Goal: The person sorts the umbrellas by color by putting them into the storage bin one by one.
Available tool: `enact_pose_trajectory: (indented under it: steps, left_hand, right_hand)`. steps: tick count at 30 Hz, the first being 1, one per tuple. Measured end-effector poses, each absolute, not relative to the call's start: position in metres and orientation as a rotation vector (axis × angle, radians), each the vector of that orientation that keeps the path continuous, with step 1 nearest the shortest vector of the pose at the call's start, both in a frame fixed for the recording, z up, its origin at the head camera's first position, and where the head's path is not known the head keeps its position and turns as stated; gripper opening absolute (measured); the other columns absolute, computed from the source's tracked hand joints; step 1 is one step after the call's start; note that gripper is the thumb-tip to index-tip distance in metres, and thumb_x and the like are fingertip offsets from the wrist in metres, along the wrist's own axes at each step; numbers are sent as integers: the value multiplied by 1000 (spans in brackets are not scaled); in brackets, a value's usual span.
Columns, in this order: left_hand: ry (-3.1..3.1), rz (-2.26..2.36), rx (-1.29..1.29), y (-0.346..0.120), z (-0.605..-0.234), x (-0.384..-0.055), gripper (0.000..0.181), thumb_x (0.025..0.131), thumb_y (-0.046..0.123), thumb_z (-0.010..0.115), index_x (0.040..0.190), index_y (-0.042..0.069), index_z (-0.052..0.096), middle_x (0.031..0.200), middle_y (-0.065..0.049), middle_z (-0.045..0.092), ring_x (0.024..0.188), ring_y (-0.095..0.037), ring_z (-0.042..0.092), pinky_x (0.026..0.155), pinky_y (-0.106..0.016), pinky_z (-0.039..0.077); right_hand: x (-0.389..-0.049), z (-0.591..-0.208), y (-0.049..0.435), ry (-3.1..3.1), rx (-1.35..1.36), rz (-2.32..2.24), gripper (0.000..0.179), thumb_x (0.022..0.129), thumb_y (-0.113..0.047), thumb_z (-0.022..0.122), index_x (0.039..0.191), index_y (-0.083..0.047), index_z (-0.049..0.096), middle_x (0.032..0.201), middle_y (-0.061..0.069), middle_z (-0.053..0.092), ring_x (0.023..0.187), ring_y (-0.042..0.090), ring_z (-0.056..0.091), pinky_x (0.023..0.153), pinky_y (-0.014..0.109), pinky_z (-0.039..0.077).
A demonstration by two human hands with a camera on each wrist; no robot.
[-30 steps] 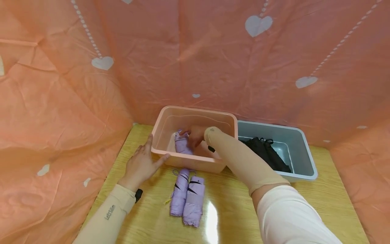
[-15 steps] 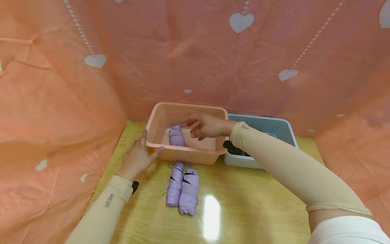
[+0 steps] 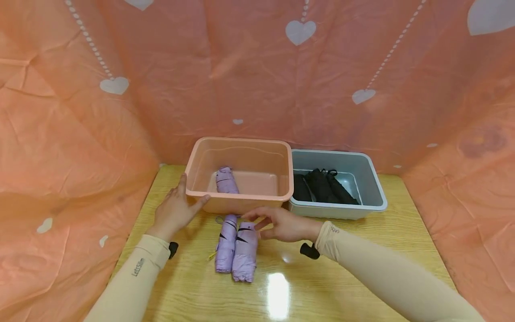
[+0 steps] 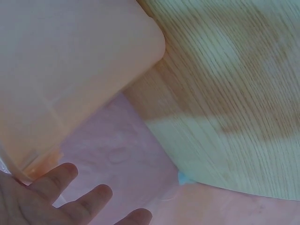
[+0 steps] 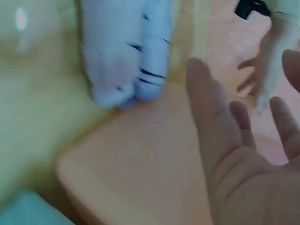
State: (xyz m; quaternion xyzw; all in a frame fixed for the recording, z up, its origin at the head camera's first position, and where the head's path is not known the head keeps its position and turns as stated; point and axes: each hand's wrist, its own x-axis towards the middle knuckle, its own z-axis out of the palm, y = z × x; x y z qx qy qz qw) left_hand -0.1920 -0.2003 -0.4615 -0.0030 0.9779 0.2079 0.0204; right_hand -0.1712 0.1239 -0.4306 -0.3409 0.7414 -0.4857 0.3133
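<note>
Against the left front corner of a peach plastic bin (image 3: 241, 197) rests my left hand (image 3: 173, 214), its thumb and fingers spread. In the left wrist view, its fingertips (image 4: 96, 199) are straight and hold nothing. A folded purple umbrella (image 3: 227, 181) lies inside that bin on the left. In front of it, two more folded umbrellas, a slimmer purple one (image 3: 226, 246) and a wider purple one (image 3: 245, 256), lie side by side on the table. My right hand (image 3: 283, 223) hovers at the wider one's top end, fingers loosely bent; I cannot tell whether they touch it.
To the right stands a grey-blue bin (image 3: 339, 208), touching or nearly touching the peach one, with several black folded umbrellas (image 3: 322, 185) in it. A wooden table (image 3: 342, 281) carries everything. An orange cloth with hearts (image 3: 249, 80) hangs behind and at both sides.
My right hand has come up out of the peach bin, leaving the purple umbrella inside, and moved toward the front to the two umbrellas. The left hand stays at the bin's corner.
</note>
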Motion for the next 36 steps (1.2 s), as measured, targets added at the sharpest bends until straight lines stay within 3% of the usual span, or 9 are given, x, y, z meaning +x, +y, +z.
enact_pose_trajectory:
  steps: [6,12,18,20,25,31,36]
  left_hand:
    - [3030,647,-23,-201,-461,-192,118,84,86,37,160,7,-6,148,-40,31,133,-58,34,89,-73,40]
    - [3022,659,-28,-202,-461,-191,117,85,85,38,160,8,-7,149,-40,30,134,-58,32,89,-74,39]
    - [3021,662,-31,-202,-463,-192,117,84,86,37,160,8,-7,148,-41,30,132,-59,35,88,-74,40]
    - [3024,661,-29,-203,-464,-192,117,84,85,38,160,9,-8,148,-41,30,132,-59,35,87,-74,40]
    - [3027,660,-18,-203,-465,-193,117,84,85,38,160,8,-8,148,-41,30,132,-60,34,87,-75,40]
    - [3029,664,-21,-201,-466,-193,117,84,86,37,160,8,-8,148,-41,30,131,-60,35,86,-75,40]
    - [3032,675,-25,-200,-466,-193,116,84,85,38,160,9,-7,148,-40,31,130,-59,37,86,-74,40]
  right_hand:
    - [-159,-480,125,1970,-802,-1373,54,90,12,62,141,0,51,140,21,50,118,43,58,90,30,52]
    - [-153,-507,122,1995,-733,-1459,50,88,12,64,137,7,53,136,26,52,114,45,59,90,28,51]
    - [-150,-525,114,2045,-665,-1528,46,84,10,71,128,9,59,131,26,56,113,46,59,95,47,50]
    - [-148,-531,111,2085,-631,-1526,47,82,8,75,126,8,61,128,25,54,113,45,59,96,50,49]
    - [-143,-541,100,2203,-603,-1494,51,76,1,83,123,5,65,126,20,51,114,38,55,92,43,51]
    - [-136,-545,85,2406,-537,-1276,59,73,-18,89,126,-6,66,139,28,43,130,40,41,101,47,42]
    - [-130,-550,72,2503,-463,-1182,61,70,-18,90,126,-12,65,143,34,38,135,43,38,102,51,41]
